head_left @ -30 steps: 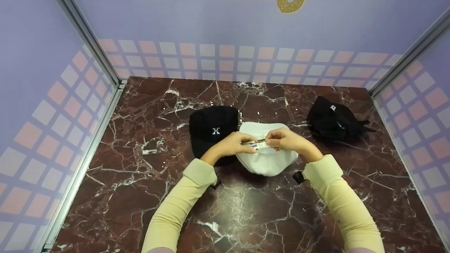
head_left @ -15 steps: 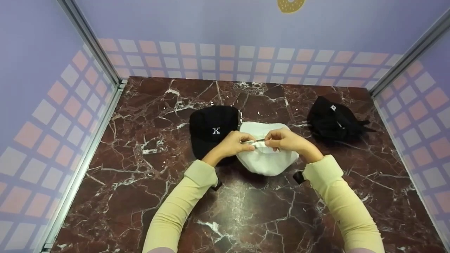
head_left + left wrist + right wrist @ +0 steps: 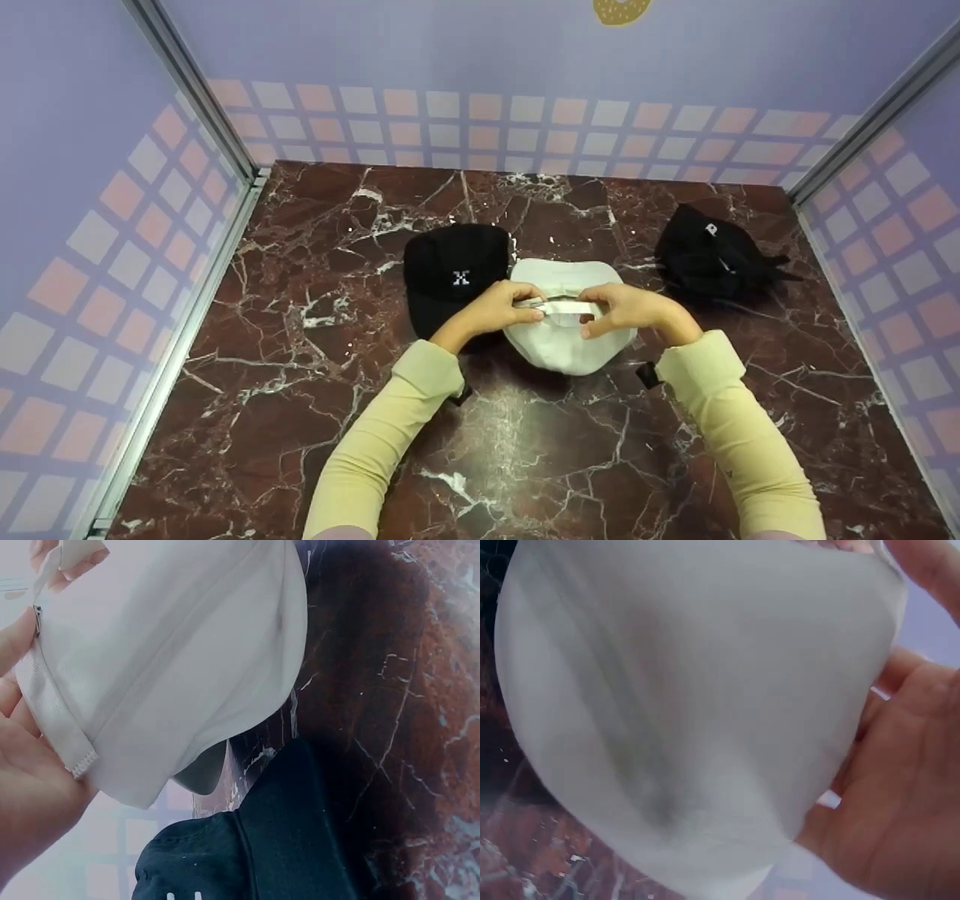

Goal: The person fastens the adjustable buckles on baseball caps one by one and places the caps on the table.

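A white baseball cap (image 3: 559, 350) stands with its back opening and strap (image 3: 564, 308) towards me. My left hand (image 3: 495, 306) pinches the left part of that strap between thumb and fingers. In the left wrist view, a small metal buckle (image 3: 37, 620) shows on the strap beside my fingertips. My right hand (image 3: 634, 309) is at the right side of the opening, thumb spread from the fingers around the strap's right end. In the right wrist view, its fingers lie partly hidden behind the edge of the cap.
Close on the left is a black cap (image 3: 457, 259) with a white X-like mark, partly behind my left wrist. Another black cap (image 3: 705, 259) with a white letter lies at right. All rest on a dark red marbled table (image 3: 300, 405), with walls (image 3: 480, 52) at the back and sides.
My right hand has let its pinch on the strap go, spread thumb and fingers, and shifted slightly right. More of the strap shows now. The left hand keeps its hold; the black caps stay put.
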Action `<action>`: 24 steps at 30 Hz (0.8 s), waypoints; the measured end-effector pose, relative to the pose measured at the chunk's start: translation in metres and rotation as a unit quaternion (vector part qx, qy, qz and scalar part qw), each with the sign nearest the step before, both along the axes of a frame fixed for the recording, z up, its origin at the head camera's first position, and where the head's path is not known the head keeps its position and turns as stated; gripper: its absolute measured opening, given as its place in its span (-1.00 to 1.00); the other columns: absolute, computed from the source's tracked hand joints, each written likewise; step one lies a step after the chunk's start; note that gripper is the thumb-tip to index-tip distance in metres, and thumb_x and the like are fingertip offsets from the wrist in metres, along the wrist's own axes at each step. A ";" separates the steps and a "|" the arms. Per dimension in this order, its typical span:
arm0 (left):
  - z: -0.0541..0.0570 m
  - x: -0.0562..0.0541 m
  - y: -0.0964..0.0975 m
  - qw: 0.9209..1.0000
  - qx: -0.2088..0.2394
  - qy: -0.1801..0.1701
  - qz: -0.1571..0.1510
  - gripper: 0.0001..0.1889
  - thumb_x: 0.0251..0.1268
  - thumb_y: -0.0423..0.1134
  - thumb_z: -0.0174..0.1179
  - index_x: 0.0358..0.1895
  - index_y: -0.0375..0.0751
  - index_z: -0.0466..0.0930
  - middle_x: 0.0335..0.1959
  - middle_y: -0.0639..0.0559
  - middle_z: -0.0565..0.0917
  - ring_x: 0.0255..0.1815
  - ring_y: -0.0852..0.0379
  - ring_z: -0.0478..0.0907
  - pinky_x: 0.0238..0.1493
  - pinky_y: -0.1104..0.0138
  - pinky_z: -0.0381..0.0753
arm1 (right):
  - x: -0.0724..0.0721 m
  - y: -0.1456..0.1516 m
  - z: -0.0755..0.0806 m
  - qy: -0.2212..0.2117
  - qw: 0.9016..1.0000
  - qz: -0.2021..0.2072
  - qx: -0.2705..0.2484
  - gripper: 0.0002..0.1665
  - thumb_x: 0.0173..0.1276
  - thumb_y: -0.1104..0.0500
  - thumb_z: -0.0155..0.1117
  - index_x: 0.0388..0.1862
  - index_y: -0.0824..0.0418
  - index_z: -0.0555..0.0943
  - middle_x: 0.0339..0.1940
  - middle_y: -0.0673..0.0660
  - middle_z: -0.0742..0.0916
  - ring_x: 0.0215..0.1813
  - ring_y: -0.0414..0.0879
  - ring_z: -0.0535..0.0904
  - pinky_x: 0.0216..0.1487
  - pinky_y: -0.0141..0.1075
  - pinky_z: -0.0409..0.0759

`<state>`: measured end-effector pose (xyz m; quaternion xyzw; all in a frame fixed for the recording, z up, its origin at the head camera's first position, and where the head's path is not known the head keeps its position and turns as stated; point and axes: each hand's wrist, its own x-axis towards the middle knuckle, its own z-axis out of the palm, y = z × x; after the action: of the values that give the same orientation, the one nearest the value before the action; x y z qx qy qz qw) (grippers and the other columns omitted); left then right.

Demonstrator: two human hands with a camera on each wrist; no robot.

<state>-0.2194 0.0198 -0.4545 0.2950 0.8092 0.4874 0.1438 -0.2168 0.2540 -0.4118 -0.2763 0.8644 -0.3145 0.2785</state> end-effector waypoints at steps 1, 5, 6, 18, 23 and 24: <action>0.001 0.000 0.000 1.000 -0.011 0.006 0.001 -0.79 -0.02 -0.27 0.25 -0.27 -0.28 0.57 -0.45 0.04 0.57 -0.45 0.28 0.36 -0.38 0.52 0.33 | 0.002 -0.001 0.001 0.013 1.000 0.005 0.019 -0.57 -0.05 0.11 0.36 -0.24 0.34 0.53 -0.46 0.00 0.58 -0.47 -0.24 0.37 -0.44 -0.42 0.36; 0.005 0.002 0.003 0.996 -0.082 0.042 0.005 -0.73 -0.09 -0.16 0.28 -0.25 -0.13 0.56 -0.44 0.09 0.59 -0.44 0.24 0.36 -0.32 0.45 0.35 | 0.008 -0.008 0.005 0.053 0.995 0.017 0.077 -0.64 -0.13 0.17 0.34 -0.32 0.29 0.51 -0.51 0.05 0.57 -0.49 -0.19 0.36 -0.45 -0.38 0.35; 0.006 0.003 0.004 0.994 -0.101 0.050 0.004 -0.71 -0.12 -0.14 0.29 -0.24 -0.09 0.55 -0.43 0.10 0.59 -0.44 0.23 0.36 -0.31 0.44 0.35 | 0.009 -0.010 0.006 0.059 0.994 0.021 0.086 -0.67 -0.15 0.20 0.32 -0.34 0.28 0.51 -0.52 0.05 0.55 -0.50 -0.18 0.35 -0.46 -0.38 0.34; 0.012 0.002 0.007 0.994 -0.086 0.018 -0.060 -0.62 -0.23 -0.48 0.09 -0.19 -0.20 0.57 -0.56 0.18 0.41 -0.51 0.26 0.28 -0.46 0.52 0.25 | 0.001 -0.006 0.003 -0.020 0.996 0.084 0.002 -0.55 -0.10 0.34 0.28 -0.12 0.34 0.49 -0.42 0.09 0.54 -0.43 -0.24 0.36 -0.40 -0.44 0.37; 0.012 0.002 0.007 0.996 -0.042 -0.036 -0.075 -0.70 -0.27 -0.55 0.00 -0.33 -0.36 0.57 -0.71 0.19 0.32 -0.69 0.32 0.17 -0.62 0.53 0.15 | -0.005 0.000 -0.004 -0.105 0.986 0.100 -0.077 -0.49 -0.01 0.35 0.28 -0.02 0.44 0.43 -0.43 0.11 0.58 -0.49 -0.34 0.41 -0.48 -0.52 0.39; 0.012 0.002 0.007 0.995 -0.037 -0.043 -0.079 -0.71 -0.27 -0.56 -0.02 -0.36 -0.37 0.56 -0.73 0.19 0.31 -0.71 0.33 0.16 -0.64 0.53 0.14 | -0.005 0.001 -0.005 -0.119 0.984 0.100 -0.087 -0.48 0.00 0.36 0.27 0.00 0.46 0.41 -0.42 0.09 0.58 -0.49 -0.35 0.42 -0.49 -0.53 0.40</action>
<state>-0.2175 0.0270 -0.4426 0.3310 0.7942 0.4562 0.2272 -0.2220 0.2549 -0.4167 -0.3455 0.7623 -0.3896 0.3843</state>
